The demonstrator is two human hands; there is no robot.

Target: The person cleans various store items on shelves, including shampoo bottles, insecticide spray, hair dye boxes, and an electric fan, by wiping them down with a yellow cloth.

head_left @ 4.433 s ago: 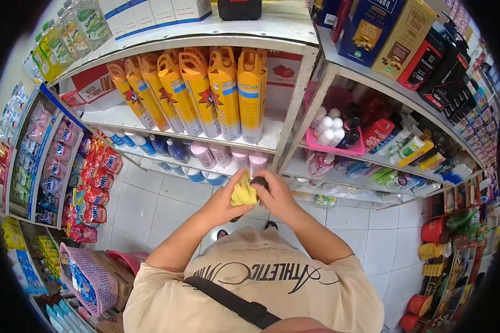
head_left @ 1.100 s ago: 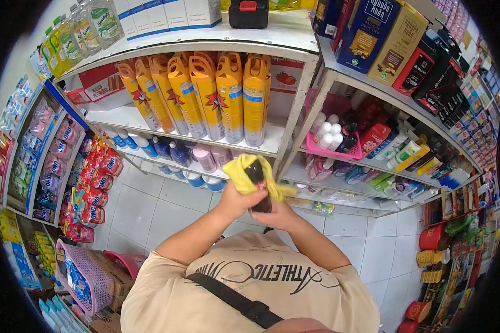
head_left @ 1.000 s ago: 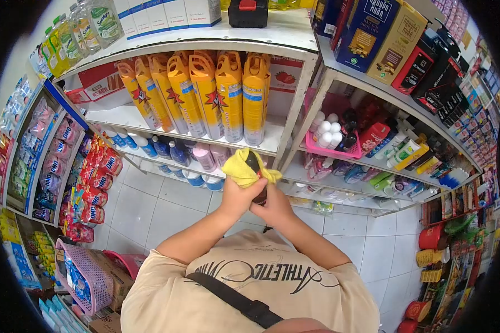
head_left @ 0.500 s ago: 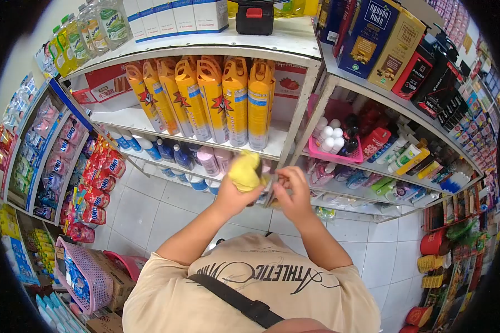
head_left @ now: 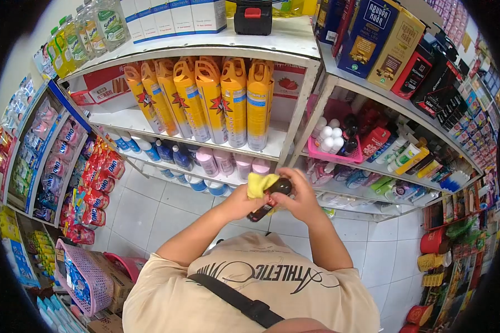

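A small dark bottle (head_left: 282, 187) with a rounded top and reddish-brown body lies tilted between my two hands, in front of the shelf's lower edge. My left hand (head_left: 240, 202) is closed around its lower part with a yellow cloth (head_left: 260, 185) bunched against its side. At the upper end, my right hand (head_left: 302, 198) grips the bottle with thumb and fingers. My palms and the cloth hide part of the bottle, so I cannot read its label. Pink bottles (head_left: 225, 162) stand on the low shelf just beyond my left hand.
Yellow-orange spray cans (head_left: 209, 100) line the middle shelf ahead. To the right, a pink basket (head_left: 334, 156) holds white and dark roll-on bottles beside several tubes. Red detergent bags (head_left: 97, 194) hang at left, above a pink laundry basket (head_left: 89, 277). White floor tiles (head_left: 175, 227) show below.
My right hand has come in and taken hold of the bottle's upper end. The left hand has lowered slightly, and the bottle, mostly hidden by the cloth before, now shows between both hands.
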